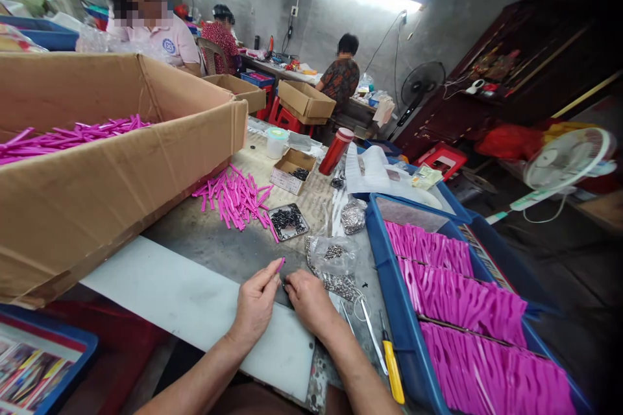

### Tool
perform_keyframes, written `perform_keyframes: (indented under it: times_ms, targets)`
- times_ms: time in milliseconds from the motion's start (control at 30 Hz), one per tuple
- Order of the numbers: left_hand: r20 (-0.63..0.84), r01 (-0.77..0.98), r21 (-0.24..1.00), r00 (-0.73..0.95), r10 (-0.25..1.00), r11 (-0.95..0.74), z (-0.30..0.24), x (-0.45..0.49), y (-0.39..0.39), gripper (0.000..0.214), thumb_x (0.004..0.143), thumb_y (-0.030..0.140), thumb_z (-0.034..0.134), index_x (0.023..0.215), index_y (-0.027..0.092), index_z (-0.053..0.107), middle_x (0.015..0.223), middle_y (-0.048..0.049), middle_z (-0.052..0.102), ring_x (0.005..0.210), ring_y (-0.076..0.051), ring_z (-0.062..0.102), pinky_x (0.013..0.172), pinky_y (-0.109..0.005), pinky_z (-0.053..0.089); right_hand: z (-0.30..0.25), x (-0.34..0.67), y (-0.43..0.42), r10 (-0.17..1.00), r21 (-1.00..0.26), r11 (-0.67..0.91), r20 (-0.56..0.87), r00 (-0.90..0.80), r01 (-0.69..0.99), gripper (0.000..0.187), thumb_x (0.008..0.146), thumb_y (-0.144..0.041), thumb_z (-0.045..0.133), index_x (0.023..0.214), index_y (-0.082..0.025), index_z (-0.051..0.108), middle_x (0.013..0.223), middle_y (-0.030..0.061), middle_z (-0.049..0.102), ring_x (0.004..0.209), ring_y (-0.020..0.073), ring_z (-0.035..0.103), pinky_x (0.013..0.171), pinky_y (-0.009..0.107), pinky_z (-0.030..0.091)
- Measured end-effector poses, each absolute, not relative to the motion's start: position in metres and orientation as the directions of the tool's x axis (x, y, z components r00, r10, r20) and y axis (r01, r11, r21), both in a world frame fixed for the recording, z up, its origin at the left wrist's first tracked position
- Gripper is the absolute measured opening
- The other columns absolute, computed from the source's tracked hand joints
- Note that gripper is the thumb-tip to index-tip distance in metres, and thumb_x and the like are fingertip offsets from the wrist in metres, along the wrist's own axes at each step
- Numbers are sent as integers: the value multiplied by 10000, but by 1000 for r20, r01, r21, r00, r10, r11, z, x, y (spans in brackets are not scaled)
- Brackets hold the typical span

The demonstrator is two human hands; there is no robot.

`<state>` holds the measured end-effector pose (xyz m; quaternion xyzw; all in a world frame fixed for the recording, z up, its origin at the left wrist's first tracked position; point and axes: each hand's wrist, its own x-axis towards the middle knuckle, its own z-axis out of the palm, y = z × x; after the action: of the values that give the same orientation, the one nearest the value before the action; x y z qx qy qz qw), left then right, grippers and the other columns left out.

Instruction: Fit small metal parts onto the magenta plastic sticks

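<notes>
My left hand (255, 306) pinches a short magenta plastic stick (281, 264), its tip poking out past the thumb and finger. Close beside it, my right hand (307, 298) has its fingers pressed together at a small dark piece, mostly hidden. Both hands are over the near edge of the work table, by a pale grey board (170, 292). Beyond them lie a pile of magenta sticks (236, 198) and a square tray of small black parts (288, 222). A clear bag of metal bits (335, 253) rests ahead of my right hand.
A large cardboard box (121, 194) of magenta sticks stands at left. On the right, a blue crate (389, 285) holds rows of magenta pieces. A yellow-handled screwdriver (392, 366), tweezers (374, 337) and red flask (335, 150) are nearby. Several people sit farther back.
</notes>
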<state>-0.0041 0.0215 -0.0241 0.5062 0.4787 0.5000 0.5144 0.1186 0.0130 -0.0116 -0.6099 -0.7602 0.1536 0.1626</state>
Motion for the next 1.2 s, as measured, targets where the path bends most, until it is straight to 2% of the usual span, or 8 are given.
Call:
perform_keyframes:
  times_ms: [233, 367, 600, 900, 1100, 1200]
  targets:
    - [34, -51, 998, 22, 999, -33, -26, -3, 21, 297, 655, 158, 547, 939, 164, 634, 821, -33, 690, 828, -185, 610, 765, -317, 478, -10, 112, 17, 985, -261, 155, -32, -169, 953, 182, 729, -60, 413, 698, -152, 568, 689, 72, 583, 638, 180, 532, 581, 256, 355]
    - [15, -59, 998, 20, 1000, -13, -27, -4, 21, 295, 648, 172, 559, 932, 166, 639, 822, -36, 689, 840, -191, 605, 764, -318, 479, -6, 109, 19, 987, -221, 130, -66, -148, 967, 169, 733, -75, 407, 739, -135, 565, 718, 96, 591, 646, 197, 541, 572, 267, 344]
    - [3, -59, 998, 35, 999, -1, -28, -4, 21, 297, 655, 187, 558, 942, 170, 635, 856, -36, 683, 835, -186, 606, 756, -305, 482, -3, 115, 17, 991, -284, 95, -68, -118, 954, 189, 742, -73, 387, 728, -147, 560, 724, 72, 594, 691, 176, 542, 598, 243, 353]
    - [14, -63, 998, 52, 999, -11, -26, -4, 20, 292, 674, 174, 533, 949, 164, 631, 908, -42, 669, 872, -189, 592, 770, -308, 471, -6, 119, 13, 988, -269, 137, -36, -153, 953, 226, 745, -27, 366, 716, -153, 550, 702, 60, 568, 655, 163, 523, 596, 240, 374]
    - [-6, -60, 998, 79, 997, 11, -28, -3, 20, 310, 691, 179, 511, 982, 148, 614, 995, -62, 635, 897, -194, 578, 790, -312, 459, -1, 125, 15, 993, -401, 85, -35, -108, 912, 188, 769, -63, 400, 785, -126, 576, 765, 77, 595, 747, 165, 538, 658, 225, 383]
    - [-22, -65, 997, 89, 996, 27, -29, -3, 20, 317, 693, 189, 508, 990, 144, 609, 1009, -64, 628, 908, -193, 573, 792, -305, 458, 2, 127, 15, 993, -409, 71, -54, -101, 910, 179, 767, -79, 417, 796, -130, 586, 773, 70, 603, 759, 161, 541, 669, 217, 380]
